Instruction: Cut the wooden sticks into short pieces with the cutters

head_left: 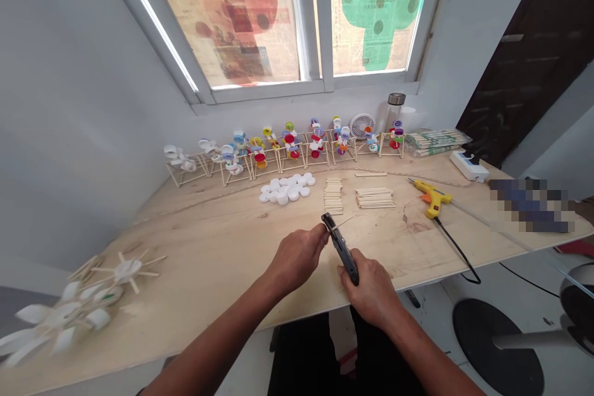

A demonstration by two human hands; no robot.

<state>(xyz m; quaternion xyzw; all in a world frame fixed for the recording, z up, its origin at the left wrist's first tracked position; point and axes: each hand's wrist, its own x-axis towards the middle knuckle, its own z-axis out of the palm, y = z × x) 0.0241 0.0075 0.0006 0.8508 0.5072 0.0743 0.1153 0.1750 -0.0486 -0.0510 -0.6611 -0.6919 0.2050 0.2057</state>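
My left hand [297,258] is pinched round one end of a thin wooden stick [344,222], most of that end hidden by the fingers. The stick lies across the jaws of a dark pliers-like hand tool [342,249], its free end pointing right. Wrapped round the tool's handles is my right hand [374,288]. Both hands are above the front part of the wooden table [223,247]. Just beyond them lie a stack of short sticks [333,196], a stack of longer sticks [375,198] and a cluster of white bottle caps [285,189].
Stick frames with coloured bottle-cap wheels [290,147] line the back. A yellow glue gun [434,197] with a black cord lies right, near a white power strip [468,165] and bagged sticks [436,141]. White cap-and-stick wheels [60,317] sit at left.
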